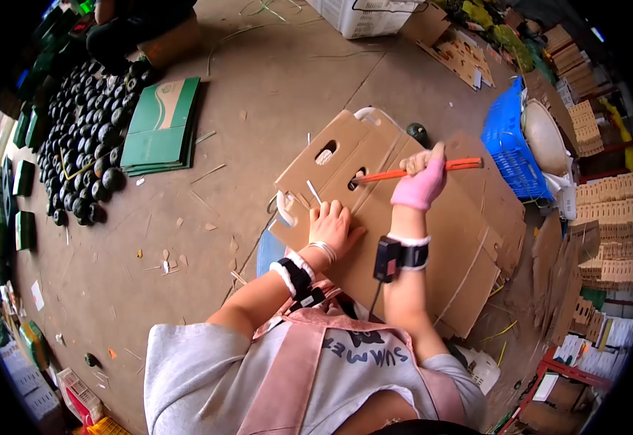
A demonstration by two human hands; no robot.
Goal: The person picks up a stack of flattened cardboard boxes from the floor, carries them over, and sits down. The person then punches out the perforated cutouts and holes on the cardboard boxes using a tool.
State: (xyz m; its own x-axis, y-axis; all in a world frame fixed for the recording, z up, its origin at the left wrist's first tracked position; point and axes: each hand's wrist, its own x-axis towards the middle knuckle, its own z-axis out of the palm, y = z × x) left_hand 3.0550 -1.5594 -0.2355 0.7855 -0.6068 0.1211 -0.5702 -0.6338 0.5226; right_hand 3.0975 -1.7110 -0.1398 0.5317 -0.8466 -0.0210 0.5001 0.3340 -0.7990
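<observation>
Right hand (427, 176), in a pink fingerless glove (412, 196): grip closed round a long orange tool (465, 164), probably a cutter; tip too small to confirm. Tip lies at the lower handle slot (358, 179) of a brown cardboard sheet (411, 239). Left hand (332, 230), bare, spread on the same sheet, grip open, holding nothing clearly; a thin white strip (314, 191) lies just beside its fingertips.

Main risk: slip at the slot. If the tip skids off its edge toward the body, the left hand is close and unguarded. Catching on the rim could also tear the cardboard. Second risk: sheet tilting, being wide, steadied by one palm; what bears it is mostly hidden, though a white curved tube (285, 207) shows at its edge. Cable (375, 301) from the right wrist's black device (387, 259) hangs over the work and could snag.

Around: lone squash (418, 133) just beyond the sheet; blue plastic crate (503, 148) to the right, limiting a wide swing; green flattened cartons (158, 132) by the squash pile (92, 138), left; another person (139, 29) past them, well apart. Scraps litter the floor (208, 290), poor footing.
</observation>
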